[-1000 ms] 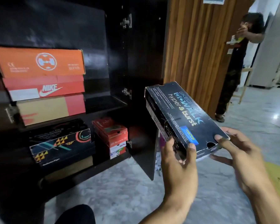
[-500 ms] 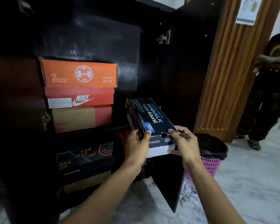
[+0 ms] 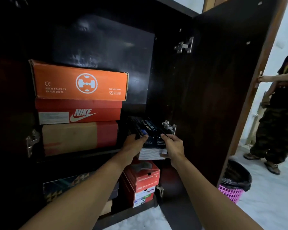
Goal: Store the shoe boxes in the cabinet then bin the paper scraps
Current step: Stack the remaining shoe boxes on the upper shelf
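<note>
Head view: open dark cabinet (image 3: 103,52); three-box stack (image 3: 80,110) on its upper shelf; black shoe box (image 3: 150,130) just right of the stack, near end gripped by left hand (image 3: 133,145) and right hand (image 3: 173,146), fingers curled over its corners.

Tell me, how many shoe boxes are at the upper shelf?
4: orange box atop Nike box atop tan box, stacked left; black box at right, gripped by left hand and right hand. Dark corners may hide more.

single head-worn wide-angle view, facing forward and slightly down; close to the open cabinet (image 3: 206,80) shelves
</note>
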